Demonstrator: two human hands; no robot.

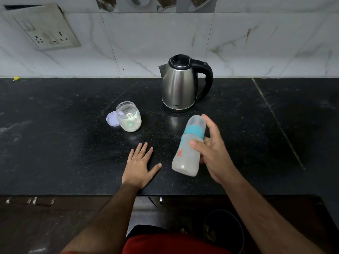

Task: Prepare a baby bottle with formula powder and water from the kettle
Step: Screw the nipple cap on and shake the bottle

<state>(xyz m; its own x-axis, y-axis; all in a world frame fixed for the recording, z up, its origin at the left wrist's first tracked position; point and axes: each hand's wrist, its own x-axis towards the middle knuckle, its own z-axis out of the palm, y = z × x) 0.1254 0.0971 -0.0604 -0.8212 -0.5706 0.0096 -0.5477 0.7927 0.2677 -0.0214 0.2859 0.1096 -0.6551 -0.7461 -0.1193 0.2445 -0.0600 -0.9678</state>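
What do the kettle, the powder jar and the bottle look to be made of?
Kettle: brushed steel body by its sheen, with a glossy black handle and lid, probably plastic. Jar: clear plastic or glass, cannot tell which; the powder shows through. Bottle: cloudy, see-through plastic with a teal collar.

bottle (pixel 189 145) motion-blurred, jar (pixel 129 119) contents unclear

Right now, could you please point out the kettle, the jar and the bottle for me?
kettle (pixel 178 87): head view, on the steel body.
jar (pixel 129 119): head view, on the clear wall.
bottle (pixel 186 156): head view, on the milky lower body, held in the right hand (pixel 213 153).
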